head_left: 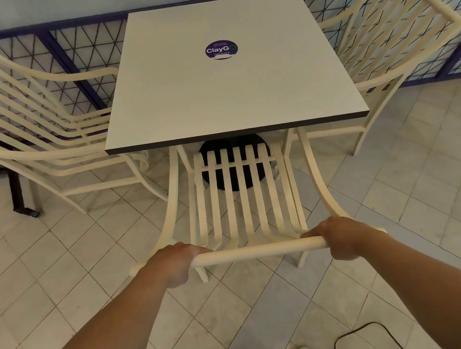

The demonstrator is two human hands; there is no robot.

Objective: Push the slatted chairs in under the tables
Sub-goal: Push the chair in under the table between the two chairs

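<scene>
A cream slatted chair stands in front of me, its seat front tucked under the near edge of a square grey table. My left hand grips the left end of the chair's top rail. My right hand grips the right end of the same rail. Two more cream slatted chairs flank the table: the left chair and the right chair, each with its seat partly under the tabletop.
A round purple sticker marks the tabletop. The table's black round base shows through the slats. A purple-framed mesh fence runs behind. A black table leg stands at left. A black cable loops beside my white shoes on the tiled floor.
</scene>
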